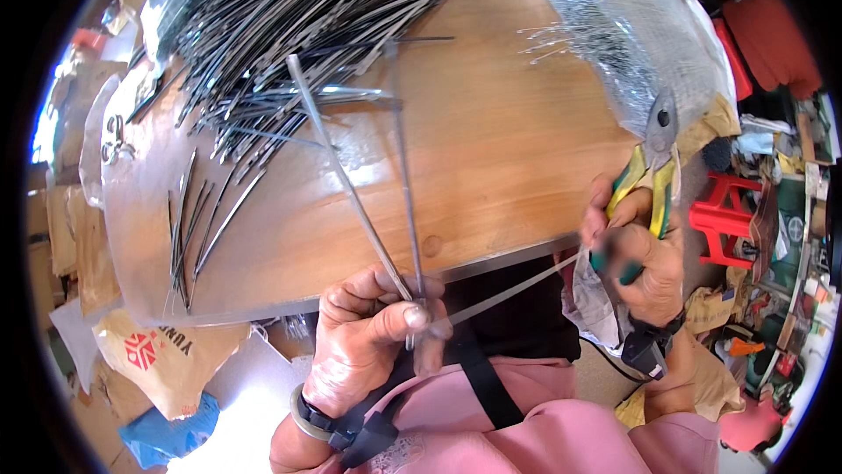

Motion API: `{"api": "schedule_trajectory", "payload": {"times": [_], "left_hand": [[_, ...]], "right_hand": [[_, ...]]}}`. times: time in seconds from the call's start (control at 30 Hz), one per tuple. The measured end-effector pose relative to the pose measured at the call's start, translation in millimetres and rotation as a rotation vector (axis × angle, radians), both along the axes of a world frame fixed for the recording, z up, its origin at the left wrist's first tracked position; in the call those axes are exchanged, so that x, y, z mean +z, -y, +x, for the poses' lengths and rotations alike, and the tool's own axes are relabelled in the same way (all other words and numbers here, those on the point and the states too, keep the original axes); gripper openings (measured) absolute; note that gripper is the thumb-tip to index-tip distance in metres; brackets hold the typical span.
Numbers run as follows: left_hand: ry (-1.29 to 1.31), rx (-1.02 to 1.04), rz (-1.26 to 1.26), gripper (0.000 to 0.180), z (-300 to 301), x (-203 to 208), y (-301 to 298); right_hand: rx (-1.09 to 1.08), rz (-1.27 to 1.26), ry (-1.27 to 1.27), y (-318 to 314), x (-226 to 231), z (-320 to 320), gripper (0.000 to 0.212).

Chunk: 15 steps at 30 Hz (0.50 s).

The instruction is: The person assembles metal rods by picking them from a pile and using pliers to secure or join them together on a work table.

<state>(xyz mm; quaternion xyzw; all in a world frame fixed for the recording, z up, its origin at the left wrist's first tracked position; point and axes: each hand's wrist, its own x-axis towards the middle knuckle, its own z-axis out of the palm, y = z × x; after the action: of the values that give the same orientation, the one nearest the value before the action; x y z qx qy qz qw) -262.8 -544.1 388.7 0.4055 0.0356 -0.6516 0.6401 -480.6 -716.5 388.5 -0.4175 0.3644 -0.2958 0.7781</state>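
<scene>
The left hand [373, 320], low in the middle, pinches thin metal rods [342, 167], maybe to keep them together; the right hand [656, 268], at right, grips yellow-and-green pliers [664, 151], tips up.

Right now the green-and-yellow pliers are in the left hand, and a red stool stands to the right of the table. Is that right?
Wrong hand: the head view shows the green-and-yellow pliers in the right hand. The red stool does stand to the right of the table.
</scene>
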Motion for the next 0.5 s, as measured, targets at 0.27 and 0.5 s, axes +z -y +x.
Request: {"api": "schedule_trajectory", "payload": {"times": [0.27, 0.5], "left_hand": [[0.534, -0.068, 0.064, 0.007, -6, -20, -25], [0.336, -0.095, 0.015, 0.013, -8, -21, -23]], "right_hand": [[0.148, -0.414, -0.104, 23, -1, 4, 0.023], [0.008, 0.35, 0.415, -1, -14, 9, 0.025]]}}
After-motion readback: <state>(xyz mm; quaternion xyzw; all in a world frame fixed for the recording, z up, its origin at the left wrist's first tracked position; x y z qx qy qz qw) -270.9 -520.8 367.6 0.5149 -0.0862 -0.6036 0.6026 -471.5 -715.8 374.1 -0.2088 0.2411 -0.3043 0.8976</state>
